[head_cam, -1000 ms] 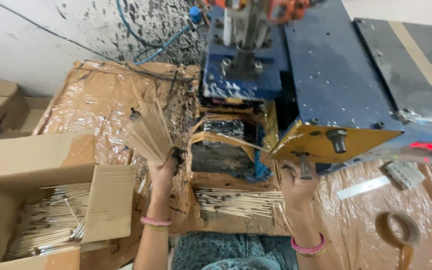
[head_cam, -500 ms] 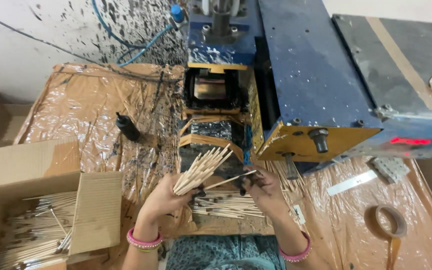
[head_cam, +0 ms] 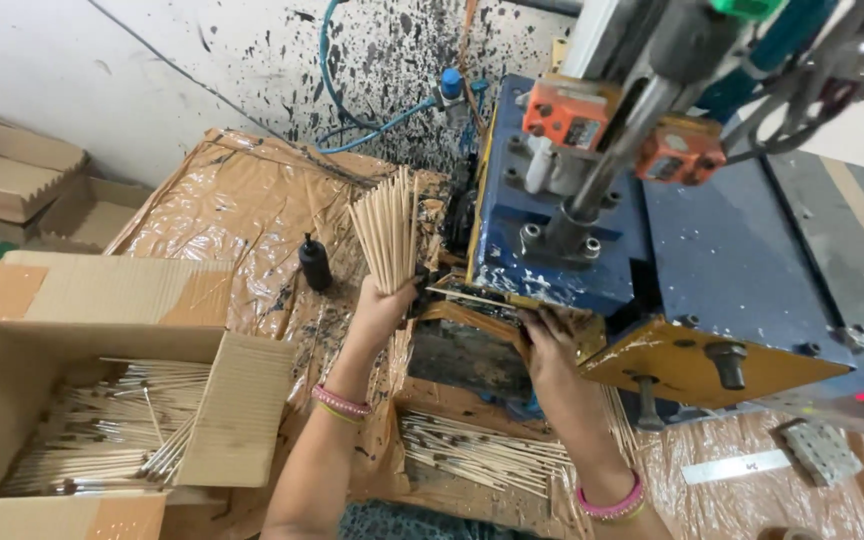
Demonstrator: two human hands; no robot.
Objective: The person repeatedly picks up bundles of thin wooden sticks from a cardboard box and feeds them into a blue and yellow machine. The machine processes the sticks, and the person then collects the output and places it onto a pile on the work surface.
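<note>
- Left grip (head_cam: 384, 308) closed tight round the lower end of a stick bundle (head_cam: 388, 232), fanned upward toward 12 o'clock, left of the blue machine (head_cam: 592, 240).
- Right grip (head_cam: 544, 340) pressed at the machine's feed slot, fingers curled; held or not, cannot tell.
- Sticks: light, thin, stiff yet snappable, prone to slipping loose; best clamped near one end, firmly.
- Counted: one held bundle, too many sticks to number; one loose pile (head_cam: 482, 458) on the surface at 6 o'clock; one open box (head_cam: 102, 430) of sticks at 8 o'clock; one black bottle (head_cam: 314, 262).

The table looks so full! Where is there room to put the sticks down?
Bare plastic sheet lies between the small black bottle and the wall. It is crowded beside the blue machine, where the left hand and right hand work.
</note>
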